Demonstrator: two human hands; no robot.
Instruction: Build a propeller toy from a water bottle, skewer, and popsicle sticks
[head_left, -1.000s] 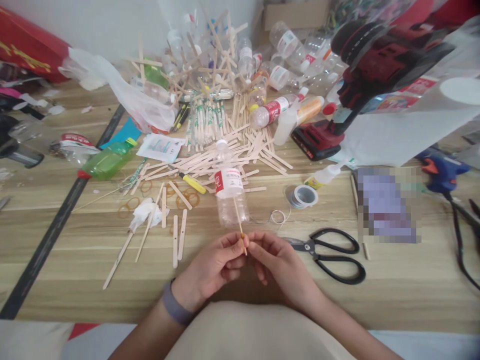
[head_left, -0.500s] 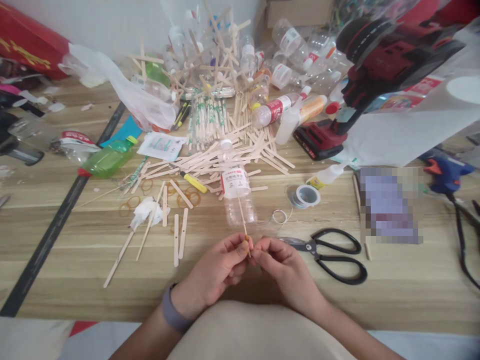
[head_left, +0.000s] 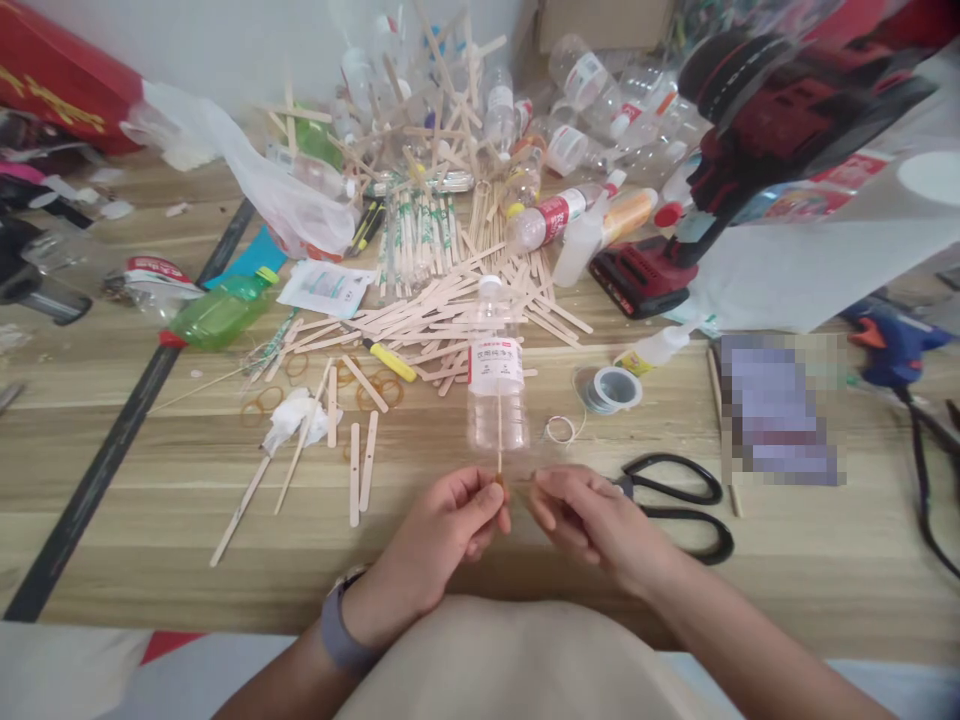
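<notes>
A clear plastic bottle (head_left: pixel 496 365) with a white and red label is near the middle of the table, white cap toward the back. A thin wooden stick (head_left: pixel 500 430) overlaps its lower part. My left hand (head_left: pixel 469 510) pinches the near end of this stick, where a small orange-brown band (head_left: pixel 500 484) shows. To the right, my right hand (head_left: pixel 581 510) has its thumb and fingertips pressed together. Something thin seems stretched from them toward the stick, too blurred to make out. Black-handled scissors (head_left: pixel 675 515) lie partly behind my right hand.
Flat wooden sticks (head_left: pixel 412 320) are heaped behind the bottle. Also on the table are a wire spool (head_left: pixel 615 388), a yellow cutter (head_left: pixel 391 361), a green bottle (head_left: pixel 225 312), a red and black power tool (head_left: pixel 757 140) and a blue glue gun (head_left: pixel 892 340). Plastic bottles (head_left: pixel 585 80) crowd the back.
My right hand has moved right, away from my left, and now covers the scissors' blades. The bottle appears further right and more upright in view, and the stick points straighter ahead.
</notes>
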